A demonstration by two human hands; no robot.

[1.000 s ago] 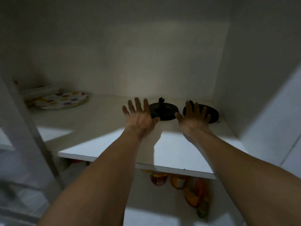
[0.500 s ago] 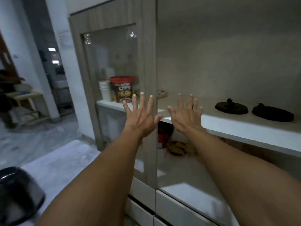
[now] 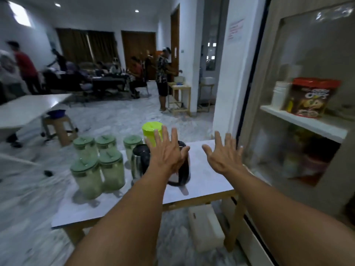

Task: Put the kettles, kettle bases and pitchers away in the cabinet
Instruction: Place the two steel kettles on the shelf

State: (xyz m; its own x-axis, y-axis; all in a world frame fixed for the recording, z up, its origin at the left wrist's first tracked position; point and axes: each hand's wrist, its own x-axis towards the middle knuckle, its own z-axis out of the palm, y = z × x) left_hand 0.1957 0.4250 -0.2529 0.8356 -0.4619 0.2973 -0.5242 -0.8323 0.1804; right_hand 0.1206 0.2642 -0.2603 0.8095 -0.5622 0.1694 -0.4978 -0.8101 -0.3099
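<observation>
Five green-lidded pitchers (image 3: pixel 96 164), one yellow-lidded pitcher (image 3: pixel 150 132), two kettles (image 3: pixel 141 162)

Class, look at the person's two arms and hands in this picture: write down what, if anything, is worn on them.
Nothing is worn that shows. The left hand and right hand are bare: no gloves, rings, watch or bands visible. Both forearms are bare up to the picture's lower edge, so no sleeve comes into view. No markings or tattoos can be made out.

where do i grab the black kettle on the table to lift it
Probably around its upper body from above and the near side: the black kettle stands upright, your left hand hides its top, and no handle shows. Both hands are open, right hand beside it.
</observation>
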